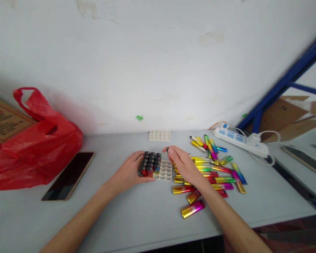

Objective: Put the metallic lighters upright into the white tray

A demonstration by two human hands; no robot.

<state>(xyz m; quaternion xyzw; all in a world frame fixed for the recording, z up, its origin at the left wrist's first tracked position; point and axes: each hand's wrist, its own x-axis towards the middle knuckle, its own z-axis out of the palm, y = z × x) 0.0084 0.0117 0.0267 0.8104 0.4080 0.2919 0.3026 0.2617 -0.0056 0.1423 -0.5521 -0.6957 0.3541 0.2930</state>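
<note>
A white tray (166, 171) with round sockets lies on the table, its left part filled with several upright lighters (151, 161) showing black tops. My left hand (131, 169) is closed around the left side of this group, thumb at the near edge and fingers behind. Over the tray's open sockets on the right, my right hand (183, 161) pinches a lighter (167, 149); only its dark end shows, the rest is hidden by the fingers. Beside and beneath the right hand spreads a pile of shiny, many-coloured lighters (223, 180), lying on their sides.
Against the wall sits a second white socketed tray (159, 135). A white power strip (241, 141) with cables is at the back right. To the left are a phone (68, 176) and a red plastic bag (50, 140) with a cardboard box (7, 121). A blue frame (284, 82) rises at right.
</note>
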